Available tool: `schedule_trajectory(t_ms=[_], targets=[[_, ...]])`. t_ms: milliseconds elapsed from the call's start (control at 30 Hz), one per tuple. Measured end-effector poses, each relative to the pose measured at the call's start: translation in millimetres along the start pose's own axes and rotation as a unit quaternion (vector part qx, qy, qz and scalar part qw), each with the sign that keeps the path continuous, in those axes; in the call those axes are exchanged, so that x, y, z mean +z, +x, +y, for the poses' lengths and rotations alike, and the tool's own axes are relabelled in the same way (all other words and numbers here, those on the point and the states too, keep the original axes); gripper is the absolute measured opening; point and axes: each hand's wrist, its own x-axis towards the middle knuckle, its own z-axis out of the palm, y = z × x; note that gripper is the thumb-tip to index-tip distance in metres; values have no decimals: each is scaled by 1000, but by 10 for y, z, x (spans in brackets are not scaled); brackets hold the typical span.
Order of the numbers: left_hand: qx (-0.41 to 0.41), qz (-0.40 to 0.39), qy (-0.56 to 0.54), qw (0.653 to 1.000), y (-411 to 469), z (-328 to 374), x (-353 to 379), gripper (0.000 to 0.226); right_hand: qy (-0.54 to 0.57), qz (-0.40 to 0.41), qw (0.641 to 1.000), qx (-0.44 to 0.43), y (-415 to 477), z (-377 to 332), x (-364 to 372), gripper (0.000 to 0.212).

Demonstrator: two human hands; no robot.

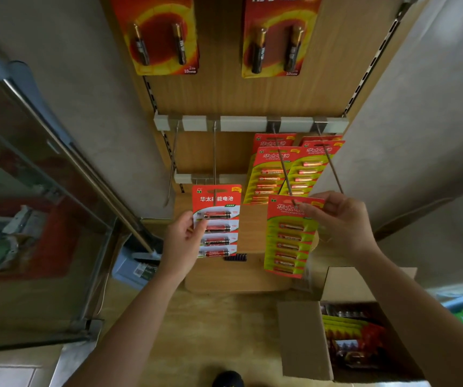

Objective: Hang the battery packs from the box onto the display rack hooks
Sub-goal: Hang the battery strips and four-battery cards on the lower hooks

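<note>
Wood-backed display rack fills the view above and beyond both hands. An open cardboard box sits below and nearer than the right fingers, with more packs inside. Two big battery cards hang far above the fingers. Hung packs, green and red, sit further back on the rack, just above and behind the right fingers. The green pack hangs down from the right hand, whose fingers are curled and pinch its top edge right at the tip of the long hook; cannot tell if the tip is through the hang hole yet. The red pack is in the left hand, gripped along its left edge with the thumb on the front and the other fingers behind. Its top slot is up at the end of the thin hook, above the left fingers; whether it is threaded is unclear. A bare hook is just left of that. Risks, as I judge them: with two packs going on at once, either slot may miss its tip, and letting go early would drop that pack. The one-edge grip lets the red pack swivel off line. Forcing a misaligned card could bend it or tear the hole. Pushing the green pack back may jostle the hung packs.
</note>
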Motion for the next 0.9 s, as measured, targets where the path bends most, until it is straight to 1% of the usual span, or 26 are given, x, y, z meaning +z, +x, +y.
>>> schedule_trajectory(t_ms=[67, 167, 233, 300, 400, 600, 767, 833, 900], targets=[[-1, 4, -8, 1000, 62, 19, 18, 14, -20, 30, 999, -11, 32, 28, 50, 16], [-4, 10, -19, 1000, 153, 41, 51, 16, -38, 72, 997, -14, 89, 82, 144, 11], [-2, 20, -18, 1000, 220, 34, 78, 18, -61, 86, 994, -14, 156, 103, 208, 11], [3, 31, -10, 999, 309, 20, 102, 19, -60, 96, 994, -3, 262, 114, 258, 12], [6, 40, -8, 999, 483, 35, 128, 20, -28, 94, 995, 15, 466, 101, 297, 12], [-1, 58, -49, 997, 869, 99, 201, 19, -7, 87, 996, 9, 846, 91, 379, 19], [0, 71, -36, 997, 1166, 124, 247, 17, -2, 63, 998, 15, 1034, 118, 417, 7], [4, 84, -27, 996, 1256, 149, 265, 16, -13, 70, 997, 19, 1071, 135, 418, 11], [-2, 84, -20, 996, 1342, 167, 276, 14, -30, 79, 996, 24, 1088, 158, 425, 18]])
